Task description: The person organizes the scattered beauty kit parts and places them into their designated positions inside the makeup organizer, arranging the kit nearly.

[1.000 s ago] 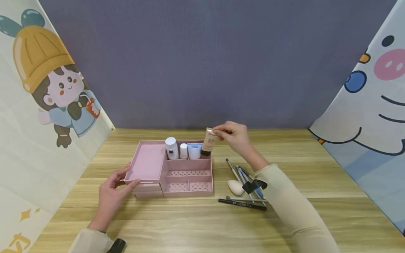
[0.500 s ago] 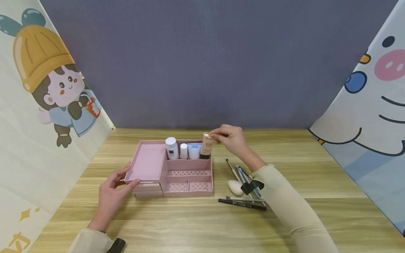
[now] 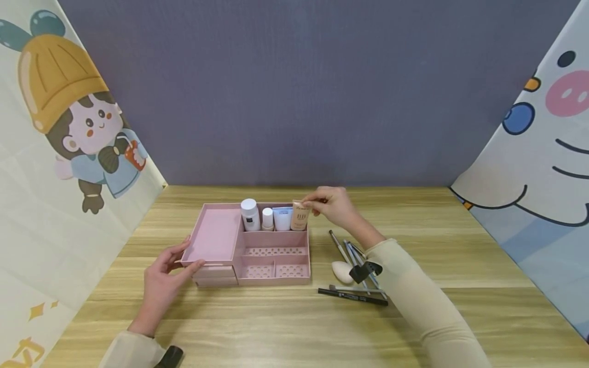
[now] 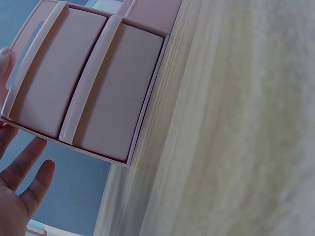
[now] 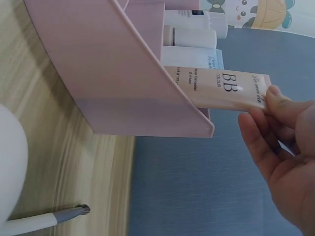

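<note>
Pink organiser (image 3: 214, 232) = smooth hard plast., satin-matt, same for drawer fronts (image 4: 56, 73), while BB tube (image 5: 226, 88) looks soft plast. w/ slight sheen, pale-blue tube (image 3: 282, 219) ditto, & white bottle (image 3: 250, 218) smooth plast. Sponge (image 3: 341, 272) matt & smooth; black pen (image 3: 352, 297) slick plast., semi-gloss; brush (image 5: 47, 221) has smooth handle, metal-look ferrule, bristle tip. Tabletop (image 3: 257, 327) wood-grain w/ low sheen, back panel (image 3: 294, 102) matt, fabric-like w/ fine texture, printed side sheet (image 3: 27, 204) matt, creased cloth-type, sleeves (image 3: 418, 296) matt knit-ish cloth.
</note>
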A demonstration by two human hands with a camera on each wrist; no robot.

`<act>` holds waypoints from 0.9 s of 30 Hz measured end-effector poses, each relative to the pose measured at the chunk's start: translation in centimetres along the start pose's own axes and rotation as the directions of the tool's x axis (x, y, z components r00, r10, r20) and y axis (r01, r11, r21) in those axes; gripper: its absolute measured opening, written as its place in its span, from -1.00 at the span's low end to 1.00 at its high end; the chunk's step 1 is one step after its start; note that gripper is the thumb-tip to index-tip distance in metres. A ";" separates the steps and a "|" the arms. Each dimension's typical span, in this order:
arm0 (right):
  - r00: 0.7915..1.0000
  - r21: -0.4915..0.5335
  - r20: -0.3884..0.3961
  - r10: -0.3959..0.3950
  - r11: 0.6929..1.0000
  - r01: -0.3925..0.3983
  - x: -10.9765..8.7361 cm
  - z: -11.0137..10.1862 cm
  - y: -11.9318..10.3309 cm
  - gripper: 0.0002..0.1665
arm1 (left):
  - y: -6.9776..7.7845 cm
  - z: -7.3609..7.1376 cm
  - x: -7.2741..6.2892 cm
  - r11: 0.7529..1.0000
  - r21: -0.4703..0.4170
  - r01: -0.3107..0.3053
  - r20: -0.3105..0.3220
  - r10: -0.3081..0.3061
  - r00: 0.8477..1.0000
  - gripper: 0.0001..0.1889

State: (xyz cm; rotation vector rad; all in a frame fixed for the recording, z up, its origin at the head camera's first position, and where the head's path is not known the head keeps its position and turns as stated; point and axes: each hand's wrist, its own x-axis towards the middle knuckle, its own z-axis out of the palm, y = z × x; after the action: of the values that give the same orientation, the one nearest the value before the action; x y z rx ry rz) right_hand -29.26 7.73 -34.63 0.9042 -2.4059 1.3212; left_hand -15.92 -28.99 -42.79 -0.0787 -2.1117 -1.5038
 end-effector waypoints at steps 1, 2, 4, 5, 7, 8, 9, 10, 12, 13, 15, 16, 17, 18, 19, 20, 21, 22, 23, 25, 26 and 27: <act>1.000 0.009 0.006 0.011 1.000 -0.011 0.0 0.1 0.1 -0.93 | 0.0 0.0 0.0 1.000 -0.001 0.000 0.001 0.000 1.000 -0.51; 1.000 0.021 0.011 0.023 0.999 -0.023 0.0 0.1 0.1 -0.93 | 0.0 0.0 0.0 1.000 0.000 0.000 0.000 0.000 1.000 -0.51; 0.999 0.040 0.017 0.044 0.998 -0.045 0.0 0.3 0.2 -0.92 | -0.1 0.0 0.0 1.000 -0.003 -0.001 -0.001 0.001 1.000 -0.51; 0.998 0.039 0.021 0.052 0.998 -0.053 0.0 0.4 0.3 -0.93 | -0.2 0.0 0.0 1.000 -0.005 0.000 -0.003 0.000 1.000 -0.51; 0.997 0.026 0.032 0.073 0.997 -0.074 0.0 0.5 0.4 -0.93 | -0.3 0.0 0.0 1.000 -0.007 0.002 -0.006 -0.002 1.000 -0.51; 0.996 0.023 0.038 0.080 0.996 -0.081 -0.1 0.6 0.5 -0.93 | -0.3 0.0 0.0 1.000 -0.010 0.004 -0.008 -0.004 1.000 -0.51; 0.995 0.015 0.045 0.087 0.996 -0.088 -0.1 0.7 0.6 -0.93 | -0.3 0.0 0.0 1.000 -0.014 0.005 -0.010 -0.005 1.000 -0.51; 0.994 0.010 0.053 0.093 0.996 -0.094 -0.1 0.8 0.7 -0.93 | -0.4 0.0 0.1 1.000 -0.015 0.005 -0.010 -0.005 1.000 -0.50; 0.993 -0.001 0.067 0.098 0.995 -0.099 -0.1 1.0 0.8 -0.93 | -0.4 0.0 0.1 1.000 -0.020 0.005 -0.013 -0.005 1.000 -0.50; 0.993 -0.006 0.069 0.099 0.995 -0.099 -0.2 1.1 0.9 -0.93 | -0.4 0.1 0.1 1.000 -0.023 0.005 -0.014 -0.005 1.000 -0.50; 0.992 -0.020 0.076 0.099 0.995 -0.098 -0.3 1.4 1.1 -0.94 | -0.4 0.1 0.1 1.000 -0.026 0.004 -0.016 -0.004 1.000 -0.50; 0.992 -0.031 0.080 0.102 0.995 -0.100 -0.3 1.5 1.2 -0.95 | -0.4 0.1 0.1 1.000 -0.025 0.003 -0.016 -0.004 1.000 -0.51; 0.991 -0.042 0.084 0.102 0.994 -0.099 -0.4 1.5 1.3 -0.96 | -0.4 0.1 0.1 1.000 -0.023 0.003 -0.016 -0.003 1.000 -0.51; 0.991 -0.052 0.087 0.105 0.994 -0.101 -0.4 1.6 1.3 -0.96 | -0.4 0.1 0.1 1.000 -0.021 0.002 -0.015 -0.002 1.000 -0.51; 0.990 -0.058 0.089 0.112 0.992 -0.108 -0.5 1.7 1.4 -0.96 | -0.4 0.1 0.1 1.000 -0.021 0.001 -0.013 -0.002 1.000 -0.51; 0.989 -0.060 0.091 0.117 0.992 -0.112 -0.5 1.8 1.5 -0.96 | -0.4 0.1 0.1 1.000 -0.020 0.001 -0.013 -0.002 1.000 -0.51; 0.988 -0.062 0.093 0.121 0.991 -0.116 -0.5 1.8 1.5 -0.95 | -0.4 0.1 0.1 1.000 -0.019 0.002 -0.012 -0.002 1.000 -0.51; 0.988 -0.064 0.094 0.120 0.991 -0.114 -0.6 1.9 1.6 -0.95 | -0.4 0.1 0.1 1.000 -0.019 0.001 -0.011 -0.001 1.000 -0.51; 0.988 -0.062 0.094 0.119 0.992 -0.114 -0.6 1.9 1.6 -0.95 | -0.3 0.1 0.1 1.000 -0.020 0.000 -0.011 0.000 1.000 -0.51; 0.989 -0.058 0.091 0.117 0.992 -0.113 -0.6 1.9 1.6 -0.95 | -0.3 0.1 0.1 1.000 -0.022 0.000 -0.010 0.000 1.000 -0.51; 0.989 -0.056 0.090 0.117 0.992 -0.112 -0.6 1.9 1.6 -0.95 | -0.3 0.1 0.1 1.000 -0.023 0.000 -0.011 0.000 1.000 -0.51; 0.989 -0.055 0.089 0.116 0.992 -0.111 -0.7 1.9 1.6 -0.95 | -0.3 0.1 0.1 1.000 -0.024 -0.001 -0.010 0.000 1.000 -0.51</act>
State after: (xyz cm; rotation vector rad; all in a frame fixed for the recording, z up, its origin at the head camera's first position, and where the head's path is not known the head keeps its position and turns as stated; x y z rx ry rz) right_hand -29.59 7.03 -37.09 0.8434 -2.5841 1.2775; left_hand -16.14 -29.01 -42.99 -0.0800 -2.0858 -1.5259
